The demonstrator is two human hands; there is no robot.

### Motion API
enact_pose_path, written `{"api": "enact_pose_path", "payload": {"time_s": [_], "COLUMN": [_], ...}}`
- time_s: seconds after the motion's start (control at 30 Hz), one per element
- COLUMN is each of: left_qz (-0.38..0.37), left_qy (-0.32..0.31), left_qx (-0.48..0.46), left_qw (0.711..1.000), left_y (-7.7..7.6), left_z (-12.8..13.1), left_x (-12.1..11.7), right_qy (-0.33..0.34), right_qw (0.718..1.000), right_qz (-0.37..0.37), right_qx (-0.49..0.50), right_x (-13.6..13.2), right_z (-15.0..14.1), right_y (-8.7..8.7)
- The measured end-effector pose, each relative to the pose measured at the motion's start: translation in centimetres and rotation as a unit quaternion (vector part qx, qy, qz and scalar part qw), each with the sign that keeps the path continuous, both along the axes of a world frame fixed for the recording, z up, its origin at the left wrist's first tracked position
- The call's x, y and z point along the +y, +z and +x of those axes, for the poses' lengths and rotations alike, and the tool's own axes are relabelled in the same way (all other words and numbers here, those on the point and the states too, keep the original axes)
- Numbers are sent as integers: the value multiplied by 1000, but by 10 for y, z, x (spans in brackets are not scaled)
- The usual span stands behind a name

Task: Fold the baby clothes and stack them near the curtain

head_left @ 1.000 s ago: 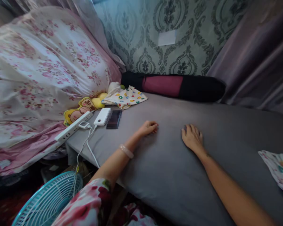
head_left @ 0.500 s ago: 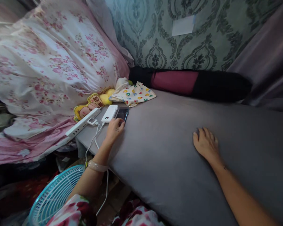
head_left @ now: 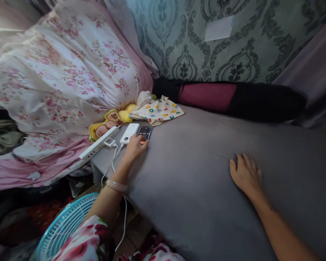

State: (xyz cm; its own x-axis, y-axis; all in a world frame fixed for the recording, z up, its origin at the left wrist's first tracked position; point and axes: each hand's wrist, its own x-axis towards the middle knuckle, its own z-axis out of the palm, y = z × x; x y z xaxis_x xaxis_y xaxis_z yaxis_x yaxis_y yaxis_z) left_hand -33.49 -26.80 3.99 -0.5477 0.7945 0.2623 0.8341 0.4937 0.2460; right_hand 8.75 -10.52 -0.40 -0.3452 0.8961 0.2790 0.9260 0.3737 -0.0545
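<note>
- The phone (head_left: pixel 146 130) lies on the bed at the person's left, its lit screen showing timer digits; the left hand (head_left: pixel 136 146) covers its lower part.
- That hand's thumb and a finger stand slightly apart over the screen; whether they press it cannot be told.
- The right hand (head_left: pixel 246 173) rests palm down, fingers a little spread, well apart from the phone.
- A white power bank (head_left: pixel 129 133) sits just beside the phone, with a cable (head_left: pixel 125 214) at its near end.
- Beyond it are a long white power strip (head_left: pixel 98 144), a flat cartoon cushion (head_left: pixel 100 127) and a soft cloth (head_left: pixel 163 111) with small colored prints.
- A pale, glossy bangle (head_left: pixel 116 185) circles the left wrist, near a round blue fan (head_left: pixel 66 223) with thin ribs.
- Smooth gray fabric covers the bed (head_left: pixel 190 177); a black and maroon bolster (head_left: pixel 208 95) lies against the damask-patterned wall (head_left: pixel 184 43), beside a floral curtain (head_left: pixel 67 72).
</note>
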Motion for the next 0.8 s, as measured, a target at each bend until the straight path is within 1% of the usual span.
{"api": "enact_pose_path", "payload": {"time_s": [0.1,0.2,0.33,0.4,0.47,0.6,0.7,0.8], "left_qz": [13,20,45,62,60,29,27,34], "left_qy": [11,27,66,86,91,68,72,72], "left_qx": [-1,-3,-20,-10,10,21,8,-5], "left_qw": [1000,999,997,994,994,997,997,997], "left_y": [7,15,25,28,31,30,30,37], "left_z": [-14,-33,-60,-72,-81,-95,-103,-106], "left_x": [16,39,71,85,96,112,119,126], "right_qy": [7,7,3,6,5,-3,-5,-10], "right_qw": [1000,1000,999,999,999,999,1000,1000], "right_qz": [9,18,22,25,28,28,26,22], "right_qx": [5,11,29,38,43,26,15,10], "right_x": [1,2,5,5,5,2,1,2], "right_z": [0,0,1,0,0,-2,-2,-3], "right_y": [-1,-4,-7,-7,-6,-2,-1,-1]}}
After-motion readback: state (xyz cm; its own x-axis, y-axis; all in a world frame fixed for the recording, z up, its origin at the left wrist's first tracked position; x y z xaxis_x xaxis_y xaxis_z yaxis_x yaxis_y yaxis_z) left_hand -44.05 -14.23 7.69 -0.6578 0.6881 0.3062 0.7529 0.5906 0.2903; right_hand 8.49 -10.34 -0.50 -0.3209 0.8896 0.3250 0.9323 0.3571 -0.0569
